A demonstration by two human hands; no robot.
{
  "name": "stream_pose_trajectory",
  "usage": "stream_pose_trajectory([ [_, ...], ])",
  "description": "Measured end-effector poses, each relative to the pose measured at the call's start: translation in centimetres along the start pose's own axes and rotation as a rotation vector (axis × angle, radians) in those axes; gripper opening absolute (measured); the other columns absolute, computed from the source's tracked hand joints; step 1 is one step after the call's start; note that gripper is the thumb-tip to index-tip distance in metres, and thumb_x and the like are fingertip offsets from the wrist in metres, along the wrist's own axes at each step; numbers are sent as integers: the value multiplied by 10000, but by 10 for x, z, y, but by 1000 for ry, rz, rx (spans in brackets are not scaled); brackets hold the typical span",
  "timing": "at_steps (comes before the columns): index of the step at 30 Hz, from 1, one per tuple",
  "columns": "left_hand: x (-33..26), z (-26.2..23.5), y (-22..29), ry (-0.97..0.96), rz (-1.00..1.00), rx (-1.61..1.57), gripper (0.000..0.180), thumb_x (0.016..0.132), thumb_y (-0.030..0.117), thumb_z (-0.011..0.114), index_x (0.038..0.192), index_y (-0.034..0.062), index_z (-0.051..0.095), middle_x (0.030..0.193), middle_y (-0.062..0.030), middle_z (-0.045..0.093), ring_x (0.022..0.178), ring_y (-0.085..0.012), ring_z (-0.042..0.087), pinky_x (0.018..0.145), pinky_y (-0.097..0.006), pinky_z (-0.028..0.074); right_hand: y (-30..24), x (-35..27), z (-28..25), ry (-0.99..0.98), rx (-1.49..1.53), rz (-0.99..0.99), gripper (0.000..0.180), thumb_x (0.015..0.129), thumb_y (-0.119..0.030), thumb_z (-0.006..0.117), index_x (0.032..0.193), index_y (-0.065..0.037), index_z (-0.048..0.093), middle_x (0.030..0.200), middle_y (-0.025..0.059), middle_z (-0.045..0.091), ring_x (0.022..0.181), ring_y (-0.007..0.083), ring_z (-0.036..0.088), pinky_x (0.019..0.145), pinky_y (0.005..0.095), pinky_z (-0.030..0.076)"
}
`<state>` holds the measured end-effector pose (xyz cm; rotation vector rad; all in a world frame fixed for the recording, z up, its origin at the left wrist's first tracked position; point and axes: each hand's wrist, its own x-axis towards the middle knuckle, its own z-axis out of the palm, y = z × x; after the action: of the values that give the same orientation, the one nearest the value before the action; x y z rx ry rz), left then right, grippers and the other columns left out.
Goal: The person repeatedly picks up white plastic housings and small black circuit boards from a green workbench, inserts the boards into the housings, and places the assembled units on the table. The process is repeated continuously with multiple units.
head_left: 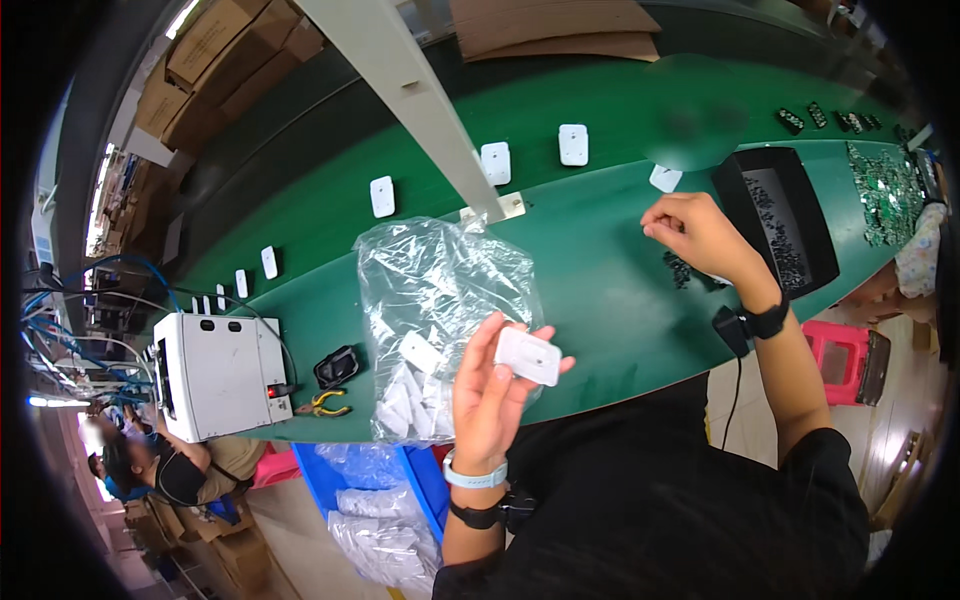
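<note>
A worker's left hand (490,385) clamps fingers on a white plastic case (528,356); right hand (695,232) fingers pinch together, contents unclear, above the green worktop (590,270); steadying the case likely helps.

A long green desk (600,260) fills the middle of the room. A pale beam (400,75) slants across above it. Brown cardboard boxes (215,60) are stacked at the far side, and flat cardboard sheets (555,30) lie past the desk. A bright ceiling light (182,18) glows at the top. Blue cables (70,310) hang at the left. A pink stool (835,355) stands on the pale floor (760,430) at the right. A blue bin (400,485) sits under the desk.
</note>
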<state>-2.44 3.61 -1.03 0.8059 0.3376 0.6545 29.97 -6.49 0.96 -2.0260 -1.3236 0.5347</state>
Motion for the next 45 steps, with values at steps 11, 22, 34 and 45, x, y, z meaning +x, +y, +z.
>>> stream_pose_trajectory([
  [11, 5, 20, -20, -98, -80, -197, 568, 1037, 185, 594, 1540, 60, 363, 1474, -127, 491, 1406, -425, 456, 1132, -563, 434, -89, -58, 36, -91, 510, -309, 121, 853, -39, 769, 969, -25, 736, 955, 112, 757, 887, 232, 742, 751, 321, 583],
  [22, 0, 24, -17, -69, -61, -244, 619, 1010, 180, 641, 1540, 38, 354, 1457, -134, 498, 1415, -426, 444, 1144, -543, 423, -91, -63, 48, -26, 435, -377, 123, 848, -42, 780, 957, -26, 725, 876, 86, 704, 701, 185, 641, 612, 306, 518],
  [34, 20, 15, -18, -93, 317, 1050, 498, 993, 32, 597, 1458, -10, 425, 1417, -125, 511, 1398, -325, 486, 1120, -409, 424, -75, -63, 49, 68, 365, -176, 78, 907, -83, 748, 937, -19, 714, 802, 74, 695, 681, 174, 648, 614, 293, 502],
  [45, 2, 24, -14, -124, 23, 11, 636, 997, 168, 666, 1540, 26, 365, 1452, -121, 507, 1429, -426, 433, 1151, -533, 401, -92, -68, 54, 27, 390, -284, 82, 906, -80, 742, 933, -19, 696, 829, 81, 670, 722, 226, 637, 616, 339, 494],
])
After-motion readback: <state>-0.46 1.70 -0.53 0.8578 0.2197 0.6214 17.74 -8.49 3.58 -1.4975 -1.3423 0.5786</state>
